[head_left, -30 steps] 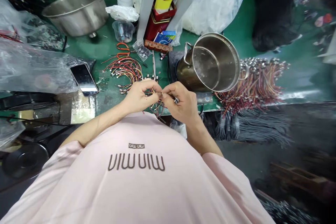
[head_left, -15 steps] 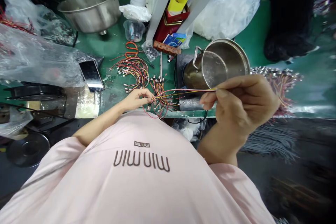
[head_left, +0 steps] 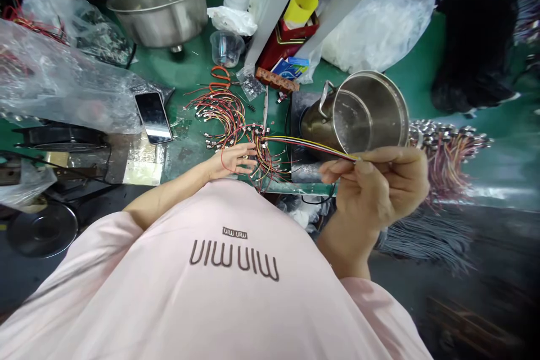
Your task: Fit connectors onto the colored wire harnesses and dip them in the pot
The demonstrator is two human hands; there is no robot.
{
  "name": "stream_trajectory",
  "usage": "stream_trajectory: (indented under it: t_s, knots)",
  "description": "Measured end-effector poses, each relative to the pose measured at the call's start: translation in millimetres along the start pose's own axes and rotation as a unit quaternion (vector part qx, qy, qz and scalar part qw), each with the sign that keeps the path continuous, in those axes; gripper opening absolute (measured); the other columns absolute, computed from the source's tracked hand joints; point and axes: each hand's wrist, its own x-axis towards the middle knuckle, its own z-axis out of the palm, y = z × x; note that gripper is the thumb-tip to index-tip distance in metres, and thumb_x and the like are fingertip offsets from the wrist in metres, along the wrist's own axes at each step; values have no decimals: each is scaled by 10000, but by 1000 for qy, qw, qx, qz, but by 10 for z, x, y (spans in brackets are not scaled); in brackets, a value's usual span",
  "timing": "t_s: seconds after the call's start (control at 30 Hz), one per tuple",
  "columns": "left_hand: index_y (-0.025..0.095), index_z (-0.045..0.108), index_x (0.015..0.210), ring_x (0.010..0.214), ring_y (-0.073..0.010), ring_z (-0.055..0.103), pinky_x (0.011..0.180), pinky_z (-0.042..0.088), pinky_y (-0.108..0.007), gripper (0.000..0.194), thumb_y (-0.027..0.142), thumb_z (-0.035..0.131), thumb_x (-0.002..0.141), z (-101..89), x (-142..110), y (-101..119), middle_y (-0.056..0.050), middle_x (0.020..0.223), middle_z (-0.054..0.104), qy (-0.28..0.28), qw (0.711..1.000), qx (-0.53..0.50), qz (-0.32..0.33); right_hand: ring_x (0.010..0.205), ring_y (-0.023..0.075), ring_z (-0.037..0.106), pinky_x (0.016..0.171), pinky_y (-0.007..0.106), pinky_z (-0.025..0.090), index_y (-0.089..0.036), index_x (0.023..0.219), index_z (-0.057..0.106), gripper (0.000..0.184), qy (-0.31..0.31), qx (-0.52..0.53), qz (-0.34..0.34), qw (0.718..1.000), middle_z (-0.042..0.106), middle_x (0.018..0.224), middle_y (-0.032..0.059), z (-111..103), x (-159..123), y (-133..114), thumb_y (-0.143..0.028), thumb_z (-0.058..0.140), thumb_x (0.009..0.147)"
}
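My right hand (head_left: 375, 183) pinches one end of a wire harness (head_left: 312, 144) with yellow, red, white and black strands, stretched nearly straight to the left. Its other end reaches a small pile of wires with metal-tipped ends (head_left: 265, 160) by the table edge. Beside that pile my left hand (head_left: 234, 161) is open, its fingers spread apart. A thin red wire curves across the left hand; whether it is held there I cannot tell. Just beyond lies a fanned bundle of red, yellow and black wires (head_left: 225, 115) with small white connectors.
A steel pot (head_left: 324, 126) tilts behind my right hand. Orange-handled scissors (head_left: 220, 85), a phone (head_left: 152, 117) and a clear plastic cup (head_left: 226, 49) lie around the wires. A steel basin (head_left: 164, 14) stands at the back left. More wire bundles (head_left: 449, 152) are at the right.
My left hand has let go of the wires and spread its fingers. My right hand has moved slightly left and down, and the strands now lie together. The view has shifted a little.
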Motion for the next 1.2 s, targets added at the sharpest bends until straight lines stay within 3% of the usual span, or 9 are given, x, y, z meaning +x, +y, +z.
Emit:
stream_trajectory:
  t_s: [0.13, 0.27, 0.4, 0.57, 0.67, 0.83, 0.93, 1.07, 1.2]
  knots:
    - [191, 642, 1139, 852, -207, 697, 700, 565, -329, 365, 415, 519, 879, 9, 1, 87, -134, 1125, 683, -3, 999, -26, -47, 440, 166, 620, 443, 301, 511, -220, 833, 580, 127, -8, 8, 29, 1000, 706, 632, -17, -19, -104, 74, -120, 604, 759]
    - [174, 664, 1125, 612, -117, 641, 536, 512, -225, 313, 303, 549, 864, 10, -154, 205, -104, 948, 716, 38, 999, -16, 28, 464, 186, 636, 448, 310, 508, -215, 810, 601, 117, -15, -8, 66, 998, 721, 658, 14, -187, -202, 165, -126, 641, 746]
    - [145, 691, 1050, 654, -109, 661, 533, 518, -183, 252, 212, 571, 839, -13, -357, 273, -101, 945, 722, 34, 997, -44, 54, 509, 195, 661, 508, 313, 524, -215, 796, 614, 119, -60, -63, 133, 987, 718, 640, 27, -510, -306, 308, -142, 682, 730]
    - [129, 690, 1034, 862, -177, 709, 686, 579, -226, 295, 118, 647, 742, -24, -533, 309, -99, 1030, 722, 3, 996, -17, 85, 684, 187, 706, 665, 310, 552, -210, 807, 606, 38, -192, -176, 246, 934, 730, 716, 28, -908, -433, 590, -234, 635, 798]
    - [132, 703, 1003, 870, -175, 713, 721, 579, -230, 279, 117, 706, 724, 53, -583, 316, -87, 1008, 731, -15, 997, 22, 72, 902, 226, 697, 801, 367, 546, -224, 842, 639, 57, -284, -268, 228, 892, 738, 930, 53, -1006, -450, 710, -227, 608, 794]
    - [142, 712, 1016, 850, -158, 711, 762, 578, -256, 294, 200, 755, 730, 283, -592, 308, -94, 1031, 731, -37, 993, 103, 49, 963, 221, 652, 896, 393, 497, -242, 944, 650, 139, -218, -312, 108, 918, 694, 977, 43, -672, -360, 549, -224, 553, 847]
    - [144, 711, 1026, 847, -155, 708, 772, 576, -266, 322, 228, 770, 721, 388, -568, 301, -89, 1005, 735, -37, 989, 135, 47, 930, 210, 663, 843, 350, 517, -232, 1011, 620, 205, -289, -242, 76, 923, 690, 978, 35, -284, -300, 390, -277, 631, 812]
    - [149, 703, 1049, 822, -148, 707, 781, 576, -276, 349, 250, 770, 722, 423, -553, 290, -83, 987, 734, -31, 985, 154, 67, 878, 182, 690, 760, 297, 525, -217, 1085, 547, 261, -336, -219, 84, 912, 697, 949, 30, 33, -278, 366, -251, 619, 837]
    - [161, 694, 1056, 875, -154, 696, 790, 578, -285, 365, 221, 775, 706, 404, -571, 274, -83, 1049, 720, -27, 982, 169, 85, 692, 122, 670, 643, 244, 506, -218, 1033, 522, 127, -321, -165, 122, 925, 681, 809, -5, 22, -281, 421, -186, 464, 925]
